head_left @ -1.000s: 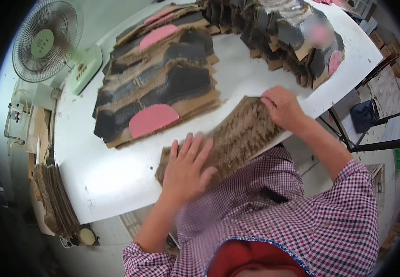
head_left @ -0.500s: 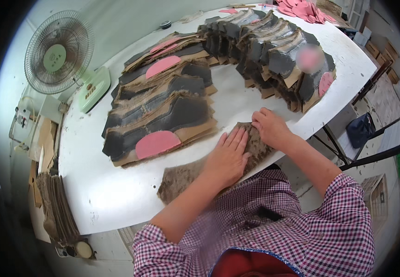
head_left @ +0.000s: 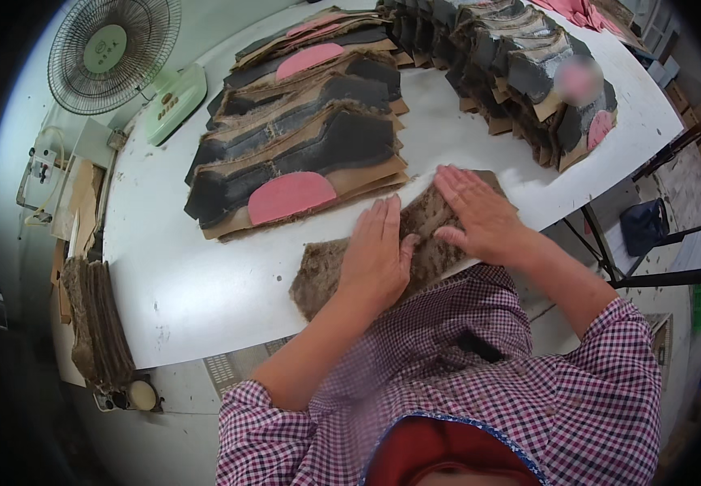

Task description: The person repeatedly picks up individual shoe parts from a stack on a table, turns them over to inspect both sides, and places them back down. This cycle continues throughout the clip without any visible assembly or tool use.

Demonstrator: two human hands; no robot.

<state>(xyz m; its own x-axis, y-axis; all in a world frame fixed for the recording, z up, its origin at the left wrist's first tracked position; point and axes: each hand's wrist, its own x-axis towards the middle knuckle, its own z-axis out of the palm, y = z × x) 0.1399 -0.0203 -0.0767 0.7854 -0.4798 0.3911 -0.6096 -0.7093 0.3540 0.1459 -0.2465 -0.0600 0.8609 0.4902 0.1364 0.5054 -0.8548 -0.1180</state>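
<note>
A long piece of brown fur fabric [head_left: 318,271] lies pile up along the table's front edge, its upper right corner reaching past my fingers. My left hand [head_left: 376,253] is laid flat on its middle, fingers stretched and pointing away from me. Further right, my right hand [head_left: 480,212] also presses flat on the fur, with the thumb spread toward the left hand. Neither hand grips anything. Just beyond the fur are overlapping rows of dark grey, tan-edged, fur-trimmed pieces [head_left: 342,150], with a pink half-round patch [head_left: 292,198] on the nearest one.
A second curved row of similar layered pieces [head_left: 528,77] spreads across the right of the white table [head_left: 197,300]. At the left stands a green fan [head_left: 114,53]. A stack of fur pieces [head_left: 95,324] hangs by the left edge. Pink cloth [head_left: 581,14] lies at the far right.
My right hand has opened from a pinch at the fur's upper right edge and now lies flat on it. The left hand remains flat on the fur. The whole view has shifted.
</note>
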